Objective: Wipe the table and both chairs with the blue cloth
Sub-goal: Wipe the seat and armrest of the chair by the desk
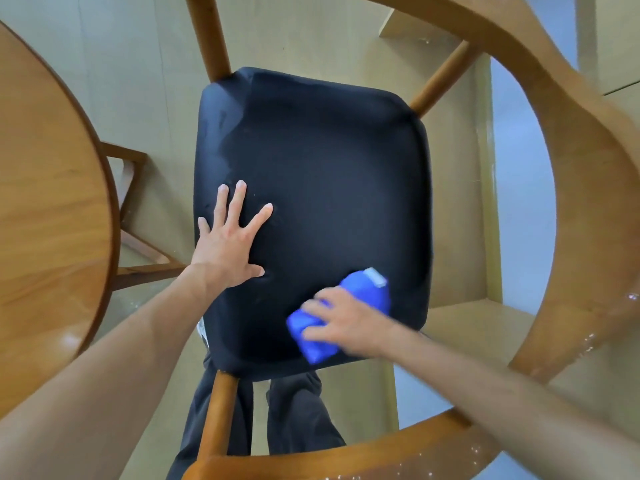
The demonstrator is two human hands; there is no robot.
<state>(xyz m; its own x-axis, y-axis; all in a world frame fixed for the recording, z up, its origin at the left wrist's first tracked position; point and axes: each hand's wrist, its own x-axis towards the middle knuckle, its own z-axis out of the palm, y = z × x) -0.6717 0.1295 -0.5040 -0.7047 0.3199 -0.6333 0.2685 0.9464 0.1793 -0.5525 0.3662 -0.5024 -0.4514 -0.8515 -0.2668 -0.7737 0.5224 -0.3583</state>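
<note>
I look straight down on a wooden chair with a black padded seat (329, 161) and a curved wooden back rail (575, 161) that sweeps round the right side. My left hand (230, 242) lies flat on the seat's near left part, fingers spread and straight. My right hand (346, 325) presses the folded blue cloth (367, 292) onto the seat's near right corner, with its fingers laid over the cloth; the hand is motion-blurred. The round wooden table (52, 220) fills the left edge of the view.
Under the table a wooden leg frame (138, 251) shows. The floor (145, 81) is pale beige. My dark trousers (298, 417) stand just below the seat's front edge. White specks dot the chair rail at lower right (588, 344).
</note>
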